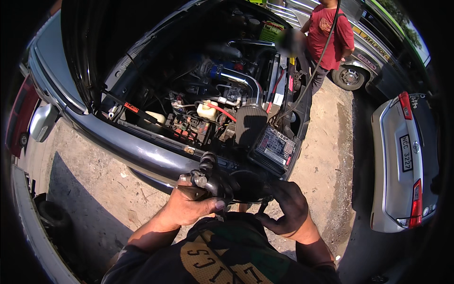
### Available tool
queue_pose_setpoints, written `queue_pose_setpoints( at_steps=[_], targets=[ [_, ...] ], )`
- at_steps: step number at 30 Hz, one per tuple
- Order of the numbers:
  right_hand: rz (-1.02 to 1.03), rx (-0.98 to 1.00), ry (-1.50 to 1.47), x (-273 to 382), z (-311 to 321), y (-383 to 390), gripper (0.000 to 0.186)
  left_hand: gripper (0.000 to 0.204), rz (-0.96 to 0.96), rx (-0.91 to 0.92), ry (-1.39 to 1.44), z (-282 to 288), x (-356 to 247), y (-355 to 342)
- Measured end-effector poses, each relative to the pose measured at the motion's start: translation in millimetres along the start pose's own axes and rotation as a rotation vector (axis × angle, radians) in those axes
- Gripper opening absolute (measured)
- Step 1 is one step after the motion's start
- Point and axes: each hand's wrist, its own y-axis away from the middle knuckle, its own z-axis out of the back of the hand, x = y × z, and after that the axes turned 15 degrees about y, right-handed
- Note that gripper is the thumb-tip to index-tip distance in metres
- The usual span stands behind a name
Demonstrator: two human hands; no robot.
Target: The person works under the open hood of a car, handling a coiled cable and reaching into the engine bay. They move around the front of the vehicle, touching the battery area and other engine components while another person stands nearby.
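Observation:
At the front fender of a car with its bonnet up, my left hand (191, 206) is closed round a dark, glossy black part (217, 180). A round, shiny piece (200, 181) sits at the top of that part, by my fingers; its exact kind is unclear. My right hand (286, 208), in shade, bends its thumb and fingers round a small dark piece (265, 204); shadow hides what it belongs to. Beyond my hands lies the engine bay, with an uncovered fuse box (189, 128) and a black box cover (274, 147) bearing a diagram label.
A pleated cone air filter (250, 124) joins a chrome pipe (241, 78). Nearby are a cream reservoir (207, 110) and a bonnet strut (135, 109). A person in a red shirt (326, 35) stands at the far side. A silver car (392, 165) is parked at right.

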Motion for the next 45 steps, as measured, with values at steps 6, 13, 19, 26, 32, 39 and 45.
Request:
queue_pose_setpoints(
  at_steps=[6,13,19,26,32,39,45],
  targets=[
    [-0.171,-0.035,-0.147,-15.8,-5.3,-22.9,0.061,0.023,0.058,-0.051,-0.135,-15.1,0.5,-21.6],
    [-0.451,-0.096,-0.668,-117.9,-44.0,-98.9,0.038,0.028,-0.095,-0.195,-0.018,-31.0,-18.3,-8.8],
    [-0.474,0.068,-0.563,-204.4,-159.8,-198.3,0.035,0.032,-0.057,-0.292,-0.059,-23.8,-23.3,28.6],
    [-0.328,0.102,-0.122,-225.5,-235.6,-253.2,0.052,0.025,-0.038,-0.380,-0.142,-19.4,-25.3,44.4],
    [-0.306,0.137,-0.001,-245.6,-276.1,-266.3,0.059,0.023,-0.004,-0.369,-0.163,-12.3,-28.8,46.1],
    [-0.202,0.093,0.055,-248.4,-295.8,-268.7,0.039,0.023,-0.040,-0.373,-0.160,-2.8,-23.0,47.8],
    [-0.187,0.226,0.049,-247.7,-284.4,-263.3,0.054,0.023,-0.087,-0.468,-0.107,-12.6,-15.7,43.2]
  ],
)
